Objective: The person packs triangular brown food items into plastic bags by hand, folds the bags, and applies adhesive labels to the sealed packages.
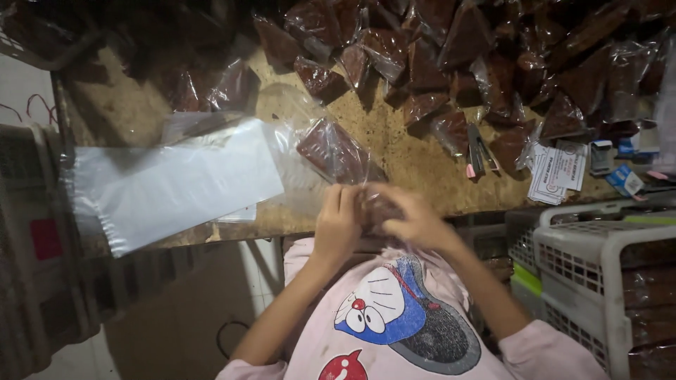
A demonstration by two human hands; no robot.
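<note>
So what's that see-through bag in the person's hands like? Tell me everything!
The clear plastic bag is thin, shiny and crinkly, with a flat dark brown slab inside. It lies tilted on the worn wooden table, near its front edge. The left hand and right hand both pinch its near end. Whether it is sealed cannot be told.

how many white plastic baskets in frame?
1 white basket clearly, at the right edge below the table. Darker crates sit left of it and may be more; dim light hides them.
</note>
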